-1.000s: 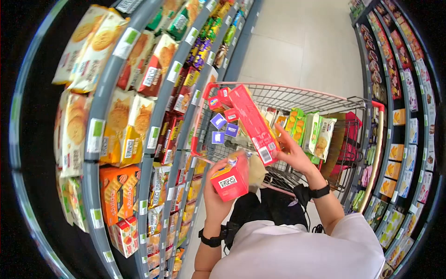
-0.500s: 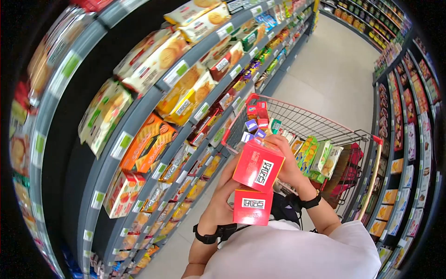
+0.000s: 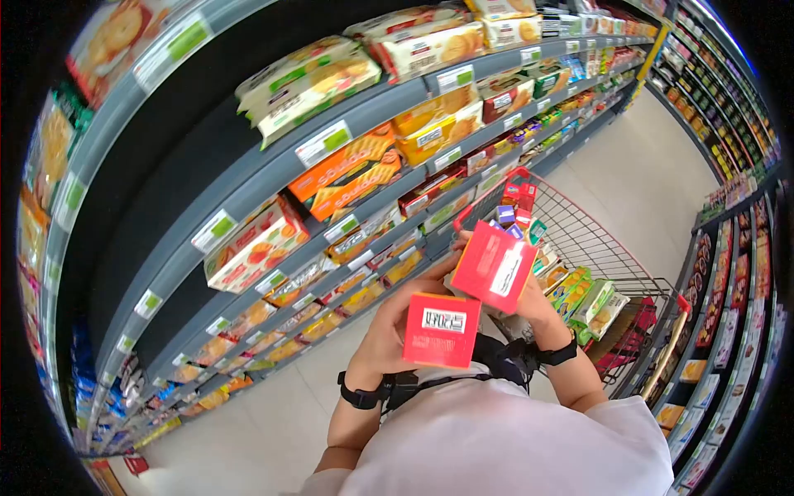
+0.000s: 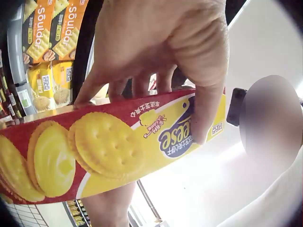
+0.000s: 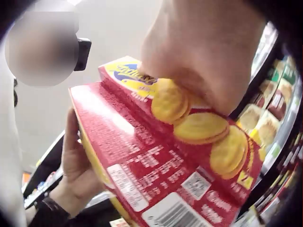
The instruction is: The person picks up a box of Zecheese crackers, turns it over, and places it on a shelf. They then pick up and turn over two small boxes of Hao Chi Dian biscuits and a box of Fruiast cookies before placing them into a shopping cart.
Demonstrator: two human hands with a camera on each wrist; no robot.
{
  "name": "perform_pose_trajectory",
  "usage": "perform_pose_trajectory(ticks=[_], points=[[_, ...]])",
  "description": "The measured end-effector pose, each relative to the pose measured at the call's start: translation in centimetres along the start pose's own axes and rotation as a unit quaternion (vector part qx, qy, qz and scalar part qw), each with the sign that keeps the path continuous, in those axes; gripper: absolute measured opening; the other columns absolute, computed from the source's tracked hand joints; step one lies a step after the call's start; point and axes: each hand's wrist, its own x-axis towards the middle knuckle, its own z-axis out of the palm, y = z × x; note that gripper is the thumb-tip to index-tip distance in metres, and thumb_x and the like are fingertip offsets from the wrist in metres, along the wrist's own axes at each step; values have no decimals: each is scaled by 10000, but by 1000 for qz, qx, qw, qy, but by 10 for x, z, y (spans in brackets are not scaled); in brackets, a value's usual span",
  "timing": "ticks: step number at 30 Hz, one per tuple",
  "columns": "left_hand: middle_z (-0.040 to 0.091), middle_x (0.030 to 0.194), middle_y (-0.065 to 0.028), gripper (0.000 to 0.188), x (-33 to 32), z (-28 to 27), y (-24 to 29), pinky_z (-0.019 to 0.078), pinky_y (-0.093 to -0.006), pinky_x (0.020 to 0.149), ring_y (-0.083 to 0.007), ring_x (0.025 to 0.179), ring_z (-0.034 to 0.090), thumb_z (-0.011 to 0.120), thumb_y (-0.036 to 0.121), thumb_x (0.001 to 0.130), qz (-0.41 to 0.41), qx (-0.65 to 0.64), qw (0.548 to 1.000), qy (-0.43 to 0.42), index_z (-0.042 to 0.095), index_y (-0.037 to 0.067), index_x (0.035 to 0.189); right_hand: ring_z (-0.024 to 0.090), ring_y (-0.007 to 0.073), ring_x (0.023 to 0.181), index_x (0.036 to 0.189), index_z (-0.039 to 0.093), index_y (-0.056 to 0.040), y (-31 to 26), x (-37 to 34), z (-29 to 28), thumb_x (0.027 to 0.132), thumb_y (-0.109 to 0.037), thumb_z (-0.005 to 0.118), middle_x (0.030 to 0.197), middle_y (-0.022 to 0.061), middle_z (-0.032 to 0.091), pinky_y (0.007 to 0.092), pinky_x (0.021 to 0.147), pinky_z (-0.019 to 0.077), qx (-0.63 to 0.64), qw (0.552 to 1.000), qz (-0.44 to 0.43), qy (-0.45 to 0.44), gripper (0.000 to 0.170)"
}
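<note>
Two long red-and-yellow boxes of cheese sandwich crackers are held side by side in front of the chest, their red ends facing up in the head view. My left hand (image 3: 382, 335) grips the nearer cracker box (image 3: 441, 343). In the left wrist view its thumb lies across the yellow front of that box (image 4: 106, 146), with the fingers over the far edge. The other cracker box (image 3: 488, 256) is gripped by my right hand (image 3: 536, 304), partly hidden behind it. In the right wrist view that hand (image 5: 203, 61) covers one end of its box (image 5: 203, 127).
A shopping cart (image 3: 608, 248) stands ahead to the right, holding small boxes and biscuit packs (image 3: 608, 310). Along the left runs a shelf (image 3: 281, 178) with orange cracker boxes (image 3: 351, 174) and bagged biscuits. Another shelf (image 3: 703, 347) lines the right, with floor (image 3: 616, 161) between.
The head view has turned left toward the shelf. The right hand has brought its cracker box back from over the cart, beside the left hand's box.
</note>
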Motion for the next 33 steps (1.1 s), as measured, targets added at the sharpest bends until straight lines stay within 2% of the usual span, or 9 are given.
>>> perform_pose_trajectory(ticks=[3, 5, 9, 12, 14, 19, 22, 29, 33], points=[[456, 1380, -222, 636, -12, -8, 16, 388, -416, 1027, -316, 1318, 422, 870, 135, 658, 38, 40, 998, 4, 529, -5, 1176, 562, 205, 1141, 1310, 495, -30, 11, 7, 19, 916, -178, 587, 1243, 115, 576, 334, 941, 469, 157, 984, 76, 40, 431], [463, 1370, -220, 680, -23, -14, 22, 406, -413, 1016, -311, 1280, 466, 879, 142, 640, 74, 42, 996, 18, 522, 5, 1202, 619, 199, 1029, 1142, 598, -22, 12, 16, 42, 895, -184, 609, 1118, 117, 636, 307, 858, 503, 463, 870, 117, 126, 295], [435, 1397, -240, 702, -51, -30, 24, 358, -429, 1051, -306, 1279, 461, 882, 214, 620, 115, 68, 990, 36, 516, 38, 1193, 663, 187, 799, 841, 640, -23, -16, 37, 54, 867, -192, 635, 888, 108, 685, 295, 728, 522, 143, 979, 107, -98, 171], [429, 1391, -267, 699, -68, -38, 24, 324, -458, 1055, -361, 1303, 423, 866, 223, 637, 160, 154, 975, 32, 433, 83, 1167, 662, 192, 809, 899, 649, 2, -15, 37, 71, 856, -214, 650, 905, 113, 684, 296, 717, 517, 223, 954, 137, -146, 220], [421, 1396, -271, 693, -82, -40, 18, 318, -460, 1055, -362, 1306, 419, 864, 234, 639, 147, 93, 984, 30, 426, 86, 1154, 616, 109, 942, 1137, 597, 16, -28, 34, 82, 962, -555, 400, 1022, 70, 662, 265, 767, 502, 59, 981, 118, -139, 629], [444, 1387, -225, 700, -111, -49, 22, 336, -440, 1023, -357, 1300, 427, 849, 220, 612, 133, -2, 989, 58, 427, 83, 1153, 606, 120, 986, 1217, 572, -14, 23, 41, 107, 979, -454, 455, 1154, 70, 627, 286, 823, 503, 96, 923, 139, -346, 513], [529, 1261, -121, 713, -137, -62, 26, 398, -423, 989, -287, 1241, 487, 865, 241, 593, 84, -44, 992, 81, 483, 44, 1162, 651, 195, 938, 1329, 494, 6, 41, 15, 135, 895, -262, 633, 1071, 136, 661, 318, 794, 538, 339, 852, 320, -238, 529], [607, 1191, -72, 734, -154, -83, -19, 463, -323, 920, -166, 1095, 574, 810, 104, 660, -85, -136, 957, 242, 466, 33, 1305, 654, 181, 978, 1296, 507, -23, 33, 8, 156, 954, -352, 533, 1207, 133, 615, 335, 804, 558, 427, 722, 500, -215, 475], [615, 1187, -87, 733, -145, -85, -42, 476, -335, 916, -189, 1077, 595, 809, 98, 669, -110, -192, 945, 241, 459, 35, 1310, 651, 212, 987, 1310, 494, -39, 29, -16, 170, 968, -387, 493, 1194, 138, 619, 347, 796, 562, 415, 762, 478, -135, 489]])
